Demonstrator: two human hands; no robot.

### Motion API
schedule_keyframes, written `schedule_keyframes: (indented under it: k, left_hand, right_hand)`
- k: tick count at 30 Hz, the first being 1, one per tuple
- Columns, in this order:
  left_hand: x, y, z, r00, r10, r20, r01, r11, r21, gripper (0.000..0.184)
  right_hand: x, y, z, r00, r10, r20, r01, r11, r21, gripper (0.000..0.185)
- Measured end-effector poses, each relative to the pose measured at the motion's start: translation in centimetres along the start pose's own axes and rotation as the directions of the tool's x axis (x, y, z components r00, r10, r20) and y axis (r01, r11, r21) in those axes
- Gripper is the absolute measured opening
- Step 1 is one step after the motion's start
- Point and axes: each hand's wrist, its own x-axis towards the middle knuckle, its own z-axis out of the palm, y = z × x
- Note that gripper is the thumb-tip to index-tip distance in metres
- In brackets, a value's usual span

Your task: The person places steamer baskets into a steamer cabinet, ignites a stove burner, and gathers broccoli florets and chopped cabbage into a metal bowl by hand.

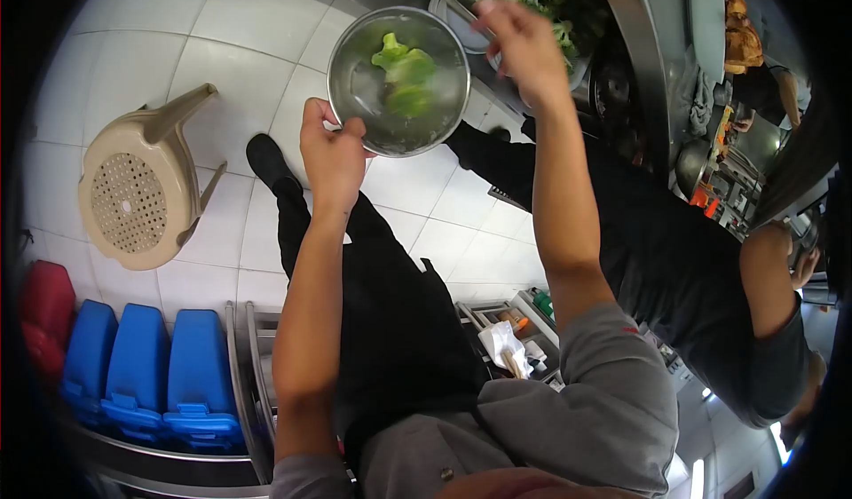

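Illumination bright and even on the floor [240, 28] beyond the left hand [334, 163]; shadows faint. Darker patches noted just right of the right hand [530, 48]. White, overexposed lamps [698, 479] observed well below and to the right of that hand. Mild sheen on the bowl [357, 99] at the left hand. Motion blur: greens [409, 83] beside the left hand smeared, right fingertips soft. Wide-lens bowing and black corners surround both hands.
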Motion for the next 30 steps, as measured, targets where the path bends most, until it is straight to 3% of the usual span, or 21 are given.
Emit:
schedule_keyframes:
  k: [2,4,8,10,11,12,14,15,17,19,21,23,24,25,26,28,30]
  left_hand:
    - [-0.4,0.3,0.1,0.999,0.035,0.015,-0.036,0.998,0.056,0.020]
    - [-0.4,-0.4,0.2,0.999,0.048,0.011,-0.048,0.998,0.027,0.020]
    - [-0.9,-0.3,0.9,1.000,-0.001,-0.003,0.000,0.999,-0.032,0.018]
    - [-1.0,-0.5,1.4,1.000,0.014,-0.001,-0.014,1.000,-0.018,0.018]
    - [-1.0,-0.6,1.7,1.000,0.031,0.002,-0.031,0.999,-0.014,0.018]
    - [-0.9,-0.6,1.8,0.999,0.033,0.000,-0.033,0.999,-0.010,0.018]
    - [-0.9,-0.6,2.1,0.999,0.036,0.004,-0.036,0.999,-0.024,0.018]
    - [-0.9,-0.6,2.3,0.999,0.035,0.002,-0.035,0.999,-0.022,0.018]
    - [-1.1,-0.5,2.9,0.999,0.041,-0.004,-0.041,0.999,-0.029,0.018]
    - [-1.2,-0.7,3.4,0.999,0.036,0.004,-0.035,0.999,-0.029,0.019]
    - [-1.5,-0.7,3.8,0.999,0.035,0.006,-0.035,0.999,-0.028,0.019]
    - [-2.1,-0.7,3.8,1.000,0.010,-0.018,-0.010,1.000,0.009,0.017]
    - [-2.3,-0.8,3.6,1.000,0.010,-0.020,-0.010,1.000,0.009,0.017]
    - [-2.4,-1.1,3.2,1.000,0.005,-0.018,-0.005,1.000,0.013,0.016]
    - [-2.3,-1.3,3.0,1.000,0.003,-0.016,-0.002,1.000,0.015,0.015]
    - [-2.1,-1.9,3.0,1.000,-0.013,-0.014,0.013,1.000,0.007,0.013]
    - [-2.0,-2.0,3.1,0.999,-0.011,-0.037,0.012,0.999,0.030,0.013]
  right_hand:
    - [6.1,2.7,-2.4,0.896,-0.415,-0.158,0.302,0.830,-0.469,0.030]
    - [8.7,-0.7,-2.4,0.987,-0.155,0.053,0.158,0.813,-0.560,0.090]
    - [12.9,1.5,-3.2,0.987,-0.121,0.109,0.156,0.889,-0.431,0.096]
    - [13.4,3.3,-4.7,0.897,-0.405,0.178,0.402,0.579,-0.709,0.092]
    - [13.8,4.3,-5.7,0.888,-0.330,0.320,0.433,0.834,-0.341,0.083]
    - [12.6,3.6,-6.4,0.887,-0.332,0.320,0.434,0.836,-0.336,0.083]
    - [8.8,0.6,-7.6,0.940,-0.320,0.117,0.339,0.839,-0.425,0.070]
    - [8.9,2.2,-7.2,0.940,-0.319,0.118,0.339,0.841,-0.423,0.070]
    - [9.2,6.5,-6.2,0.983,0.034,0.179,0.004,0.978,-0.209,0.043]
    - [1.3,1.5,-5.3,0.878,-0.378,0.293,0.389,0.921,0.021,0.048]
    - [-0.3,1.6,-4.5,0.868,-0.372,0.330,0.416,0.906,-0.073,0.046]
    - [2.1,4.2,-5.8,0.924,-0.200,0.327,0.227,0.973,-0.047,0.044]
    - [7.0,8.7,-7.3,0.953,-0.290,0.089,0.303,0.901,-0.311,0.042]
    - [9.6,11.2,-8.3,0.899,-0.420,-0.123,0.285,0.774,-0.565,0.040]
    - [9.3,10.0,-8.2,0.898,-0.422,-0.121,0.287,0.773,-0.566,0.040]
    - [7.3,5.4,-7.4,0.997,-0.045,-0.066,-0.012,0.733,-0.681,0.058]
    - [7.4,5.5,-7.3,0.985,-0.103,-0.136,-0.012,0.754,-0.657,0.056]
